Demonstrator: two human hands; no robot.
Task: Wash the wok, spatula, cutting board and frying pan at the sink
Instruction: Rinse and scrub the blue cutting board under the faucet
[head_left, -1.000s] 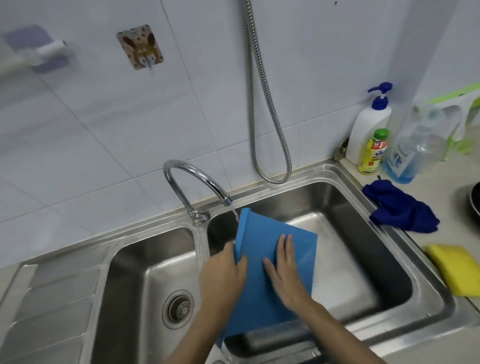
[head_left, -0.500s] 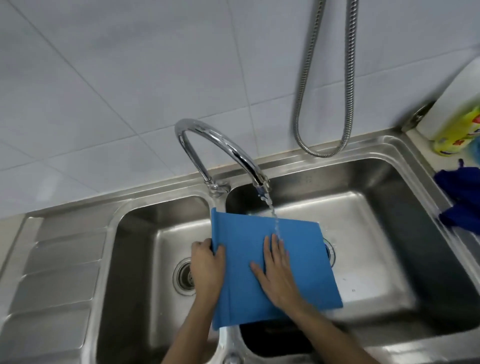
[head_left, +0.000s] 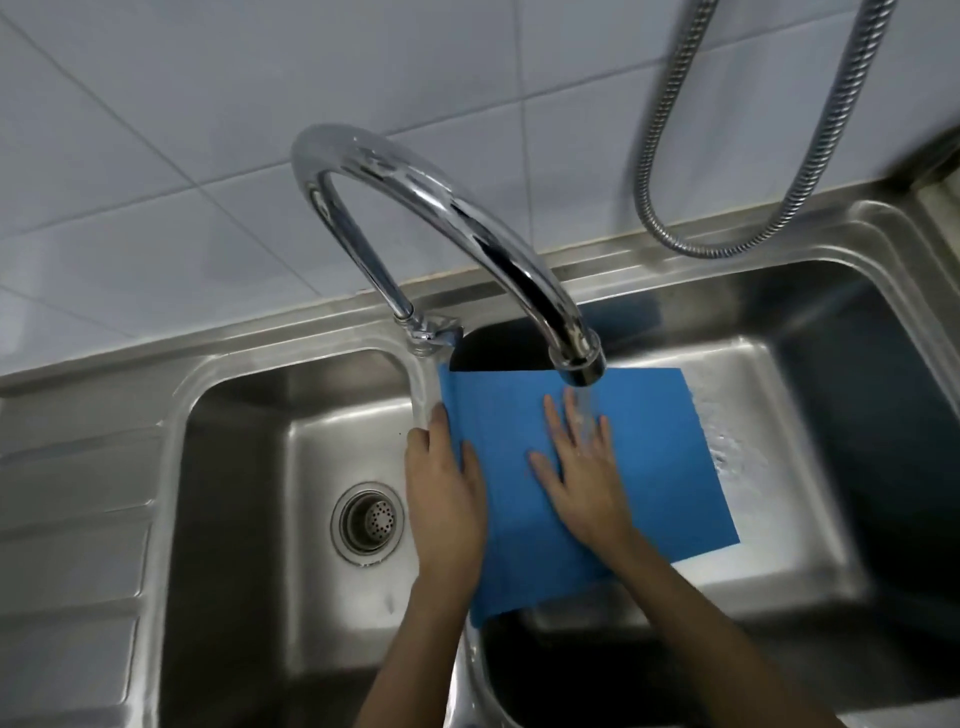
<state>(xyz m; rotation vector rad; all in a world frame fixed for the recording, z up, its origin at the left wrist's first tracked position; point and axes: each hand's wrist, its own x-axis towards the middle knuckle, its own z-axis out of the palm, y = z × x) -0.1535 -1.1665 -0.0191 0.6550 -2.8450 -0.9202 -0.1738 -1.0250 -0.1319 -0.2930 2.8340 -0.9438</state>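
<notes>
A thin blue cutting board (head_left: 670, 467) lies tilted over the right basin of the steel sink (head_left: 810, 364), its left edge on the divider. My left hand (head_left: 447, 499) grips that left edge, thumb on top. My right hand (head_left: 582, 467) lies flat on the board's face with fingers spread, under the running water from the curved tap (head_left: 467, 223). Water runs off the board's right side. The wok, spatula and frying pan are out of view.
The left basin holds a round drain strainer (head_left: 369, 522). A ribbed draining board (head_left: 67, 545) lies at far left. A metal shower hose (head_left: 727, 234) loops down the tiled wall behind the right basin. A dark shape sits low in the right basin's front.
The camera has moved closer and lower over the sink, so the bottles and cloths left view. The board has tipped flatter under the tap, and my right hand has slid up into the stream.
</notes>
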